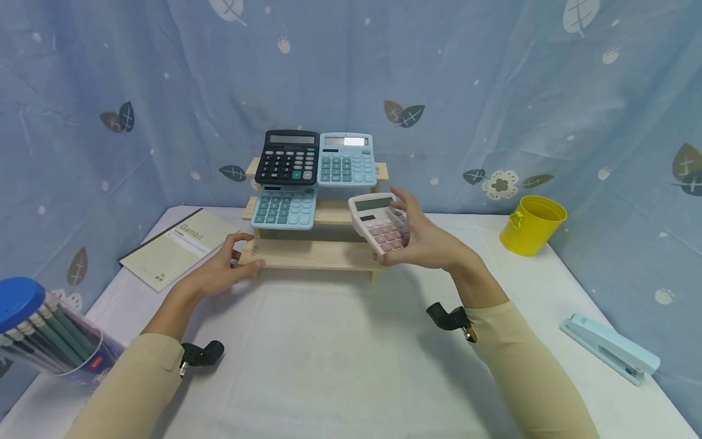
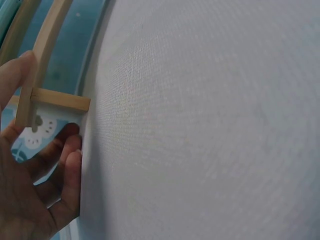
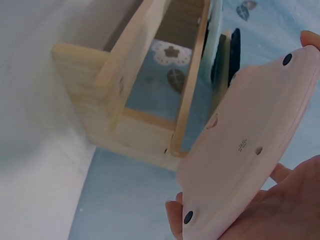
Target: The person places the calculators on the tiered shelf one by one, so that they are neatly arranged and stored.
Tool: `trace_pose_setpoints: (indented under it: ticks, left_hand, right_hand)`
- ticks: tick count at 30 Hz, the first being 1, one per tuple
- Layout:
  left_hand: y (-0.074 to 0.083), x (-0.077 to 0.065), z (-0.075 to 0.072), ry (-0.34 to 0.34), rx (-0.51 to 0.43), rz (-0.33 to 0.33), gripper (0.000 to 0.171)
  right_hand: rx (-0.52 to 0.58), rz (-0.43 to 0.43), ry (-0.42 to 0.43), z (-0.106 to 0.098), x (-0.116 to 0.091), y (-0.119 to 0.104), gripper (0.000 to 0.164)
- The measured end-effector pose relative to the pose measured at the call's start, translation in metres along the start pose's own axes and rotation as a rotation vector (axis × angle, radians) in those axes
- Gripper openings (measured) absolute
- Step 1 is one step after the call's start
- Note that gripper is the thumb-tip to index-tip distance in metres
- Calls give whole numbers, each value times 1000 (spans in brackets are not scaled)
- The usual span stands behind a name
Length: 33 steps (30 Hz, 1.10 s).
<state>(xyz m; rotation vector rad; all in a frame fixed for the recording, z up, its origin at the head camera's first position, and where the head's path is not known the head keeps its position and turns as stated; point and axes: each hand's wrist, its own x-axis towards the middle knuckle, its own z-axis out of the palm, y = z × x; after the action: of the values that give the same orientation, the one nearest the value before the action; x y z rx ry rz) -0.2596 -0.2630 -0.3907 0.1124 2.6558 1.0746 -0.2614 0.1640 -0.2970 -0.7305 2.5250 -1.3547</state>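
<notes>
My right hand (image 1: 430, 239) grips a pink-and-white calculator (image 1: 378, 219) by its edges, tilted, at the right of a wooden tiered rack (image 1: 315, 253). In the right wrist view the calculator's pale pink back (image 3: 245, 140) faces the camera, apart from the rack. At the rack's left end, my left hand (image 1: 222, 271) holds the lowest shelf (image 2: 42, 55) between thumb and index finger; the other fingers curl loosely beside it. On the top tier stand a black calculator (image 1: 287, 157) and a light blue calculator (image 1: 347, 160). Another light blue calculator (image 1: 285, 208) leans on the middle tier's left.
A notepad (image 1: 181, 247) lies left of the rack. Nearer on the left stands a tub of pencils (image 1: 60, 335) with a blue lid. To the right are a yellow bucket (image 1: 529, 228) and a light blue stapler (image 1: 611, 347) on the white tabletop (image 1: 323, 360). A patterned curtain (image 1: 351, 67) hangs behind.
</notes>
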Motion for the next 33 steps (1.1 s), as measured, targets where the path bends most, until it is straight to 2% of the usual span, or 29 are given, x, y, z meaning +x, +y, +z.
trace_pose_setpoints:
  ticks: [8, 13, 21, 27, 33]
  left_hand:
    - [1, 0, -1, 1, 3, 6, 96]
    - [2, 0, -1, 1, 1, 6, 96]
    - [2, -2, 0, -5, -10, 14, 95]
    - [2, -2, 0, 3, -6, 16, 95]
    - [2, -2, 1, 6, -3, 14, 95]
  right_hand:
    - [-174, -31, 30, 18, 11, -9, 132]
    - [-251, -4, 69, 31, 19, -15, 133]
    - [-440, 47, 127, 46, 26, -23, 127]
    - [-485, 60, 163, 55, 34, -26, 123]
    - [-466, 82, 208, 63, 42, -25, 115]
